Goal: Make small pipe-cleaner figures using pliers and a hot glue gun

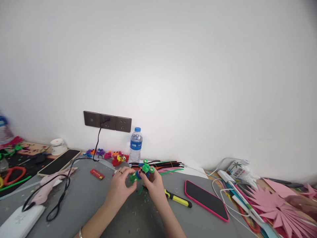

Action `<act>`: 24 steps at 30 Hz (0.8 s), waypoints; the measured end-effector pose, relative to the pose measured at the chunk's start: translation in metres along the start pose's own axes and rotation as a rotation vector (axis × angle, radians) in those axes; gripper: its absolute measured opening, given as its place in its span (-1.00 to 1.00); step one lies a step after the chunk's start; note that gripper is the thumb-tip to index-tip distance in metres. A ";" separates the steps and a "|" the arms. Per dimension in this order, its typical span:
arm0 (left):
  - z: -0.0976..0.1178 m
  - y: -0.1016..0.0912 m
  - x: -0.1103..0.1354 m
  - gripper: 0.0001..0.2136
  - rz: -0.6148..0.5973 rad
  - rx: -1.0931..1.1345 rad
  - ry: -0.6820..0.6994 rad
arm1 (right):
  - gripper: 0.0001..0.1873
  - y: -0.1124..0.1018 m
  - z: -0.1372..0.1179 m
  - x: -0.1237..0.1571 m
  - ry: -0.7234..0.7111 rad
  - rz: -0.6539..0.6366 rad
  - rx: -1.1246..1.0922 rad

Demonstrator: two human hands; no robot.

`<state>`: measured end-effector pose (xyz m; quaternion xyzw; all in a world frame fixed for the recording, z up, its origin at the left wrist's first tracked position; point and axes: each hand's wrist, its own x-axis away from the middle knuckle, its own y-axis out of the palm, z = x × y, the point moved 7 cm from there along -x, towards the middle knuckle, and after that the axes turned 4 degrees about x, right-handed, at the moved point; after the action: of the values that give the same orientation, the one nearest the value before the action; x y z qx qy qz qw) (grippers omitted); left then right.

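A small pipe-cleaner figure (145,168), green and blue with looped ears on top, is held between both hands above the grey mat (123,218). My left hand (121,183) pinches its green lower left part (134,177). On the other side, my right hand (155,186) has thumb and fingers closed around the figure's body, covering part of it. A scrap of green (141,190) shows just below the hands. A yellow and black utility knife (179,199) lies right beside my right wrist.
Behind the hands are a water bottle (136,145), several loose pipe cleaners (170,165) and finished colourful figures (120,159). A pink glue gun (46,190) with a black cord lies left. Right are a pink-cased phone (206,200), folded pink paper (274,206) and another person's hand (300,202).
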<state>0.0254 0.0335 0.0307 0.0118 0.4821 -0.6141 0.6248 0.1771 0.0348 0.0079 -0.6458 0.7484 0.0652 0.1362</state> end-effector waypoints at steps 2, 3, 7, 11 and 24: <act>0.000 0.001 0.000 -0.82 -0.009 0.001 -0.001 | -0.75 -0.001 0.000 0.000 -0.007 0.006 0.002; 0.000 0.001 0.000 -0.82 -0.015 0.001 -0.003 | -0.74 -0.001 0.001 0.000 -0.008 0.008 0.005; -0.001 0.001 -0.001 -0.83 -0.025 -0.013 -0.012 | -0.73 -0.001 0.001 -0.001 0.003 0.003 0.016; 0.001 0.000 -0.001 -0.84 -0.014 -0.019 -0.017 | -0.71 -0.001 0.002 -0.001 0.001 0.010 0.004; 0.000 -0.001 -0.001 -0.82 0.004 -0.026 -0.009 | -0.66 -0.001 0.002 0.000 0.034 0.020 0.006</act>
<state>0.0252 0.0338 0.0320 0.0021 0.4873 -0.6066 0.6282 0.1784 0.0348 0.0064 -0.6391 0.7571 0.0534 0.1245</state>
